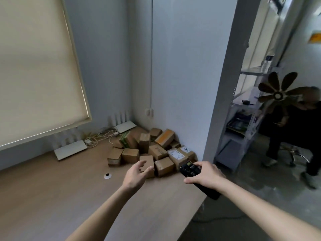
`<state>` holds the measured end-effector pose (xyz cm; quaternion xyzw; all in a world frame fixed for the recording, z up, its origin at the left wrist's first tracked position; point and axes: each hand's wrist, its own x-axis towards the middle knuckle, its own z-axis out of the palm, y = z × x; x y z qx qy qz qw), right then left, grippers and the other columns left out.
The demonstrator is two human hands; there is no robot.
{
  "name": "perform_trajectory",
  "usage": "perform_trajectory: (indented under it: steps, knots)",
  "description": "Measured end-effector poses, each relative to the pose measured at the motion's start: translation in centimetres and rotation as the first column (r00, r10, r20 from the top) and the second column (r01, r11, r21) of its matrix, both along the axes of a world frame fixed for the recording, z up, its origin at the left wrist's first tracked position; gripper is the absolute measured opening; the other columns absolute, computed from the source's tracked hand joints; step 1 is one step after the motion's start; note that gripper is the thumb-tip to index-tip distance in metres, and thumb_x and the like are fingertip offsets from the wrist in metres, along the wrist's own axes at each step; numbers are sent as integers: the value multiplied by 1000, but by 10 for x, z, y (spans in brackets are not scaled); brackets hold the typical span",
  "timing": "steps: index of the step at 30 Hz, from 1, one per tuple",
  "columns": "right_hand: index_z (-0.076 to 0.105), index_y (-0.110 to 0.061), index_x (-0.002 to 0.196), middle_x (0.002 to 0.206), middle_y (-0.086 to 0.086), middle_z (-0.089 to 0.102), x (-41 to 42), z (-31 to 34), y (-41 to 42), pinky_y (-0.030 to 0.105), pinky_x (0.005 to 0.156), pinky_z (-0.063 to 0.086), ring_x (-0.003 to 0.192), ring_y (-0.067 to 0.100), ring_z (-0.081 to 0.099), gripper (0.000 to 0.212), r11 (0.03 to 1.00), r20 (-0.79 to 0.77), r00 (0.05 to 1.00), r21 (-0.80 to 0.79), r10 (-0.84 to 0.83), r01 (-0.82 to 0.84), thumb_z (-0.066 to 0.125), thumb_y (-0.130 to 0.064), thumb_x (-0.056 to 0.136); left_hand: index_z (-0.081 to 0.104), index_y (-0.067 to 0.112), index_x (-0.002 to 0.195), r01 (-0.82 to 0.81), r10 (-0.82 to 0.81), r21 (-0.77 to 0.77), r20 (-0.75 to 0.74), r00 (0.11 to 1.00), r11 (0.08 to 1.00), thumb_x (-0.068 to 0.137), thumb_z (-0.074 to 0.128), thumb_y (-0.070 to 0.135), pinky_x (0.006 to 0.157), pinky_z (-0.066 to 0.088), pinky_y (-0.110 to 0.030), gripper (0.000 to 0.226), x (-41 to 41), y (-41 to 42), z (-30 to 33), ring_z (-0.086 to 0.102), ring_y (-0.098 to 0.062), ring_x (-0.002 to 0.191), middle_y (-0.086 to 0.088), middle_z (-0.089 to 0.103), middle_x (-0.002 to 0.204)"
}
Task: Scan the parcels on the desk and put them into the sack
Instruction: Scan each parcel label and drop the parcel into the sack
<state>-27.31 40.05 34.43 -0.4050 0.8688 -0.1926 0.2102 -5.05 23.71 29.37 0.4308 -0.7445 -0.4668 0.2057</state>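
Right now the left hand [137,173] has its fingers [141,165] spread and loosely curved, reaching at the nearest small parcel [147,163] just below the frame's centre; whether they already touch the cardboard I cannot tell. The right hand [204,173] has its fingers wrapped round a dark handheld scanner [190,169], its lit end aimed toward the heap. To do this step well, I judge the left should close across the box's narrow sides, lift it free of its neighbours, and turn the label face toward the scanner. Outward, the other parcels [156,145] lie piled in the bench [52,197] corner against the wall, some showing white labels [178,154]. No sack is visible anywhere in view
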Motion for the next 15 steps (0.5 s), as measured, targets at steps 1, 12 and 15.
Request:
perform_trajectory:
  steps: [1, 12, 15]
  knots:
    - [58, -35, 142, 137, -5, 65, -18, -1, -10, 33, 96, 52, 122, 21, 61, 98, 1000, -4, 1000, 18, -24, 24, 86, -73, 56, 47, 22, 147, 14, -14, 12, -1, 1000, 1000, 91, 64, 54, 107, 48, -43, 67, -21, -14, -5, 55, -21, 127, -6, 55, 143]
    - [58, -38, 139, 133, -7, 66, -143, -42, -119, 34, 95, 53, 119, 19, 62, 106, 992, 43, 997, 110, -64, 59, 79, -81, 44, 47, 18, 147, -10, 4, 92, 70, 998, 996, 94, 64, 46, 107, 49, -43, 62, -156, -128, -52, 55, -21, 126, -5, 56, 141]
    - [54, -37, 144, 138, -8, 63, -161, -62, -159, 37, 98, 52, 122, 20, 60, 105, 990, 72, 997, 143, -10, -1, 83, -76, 51, 47, 20, 147, -46, 33, 122, 105, 994, 992, 95, 63, 43, 106, 49, -42, 59, -171, -153, -72, 53, -22, 128, -6, 55, 142]
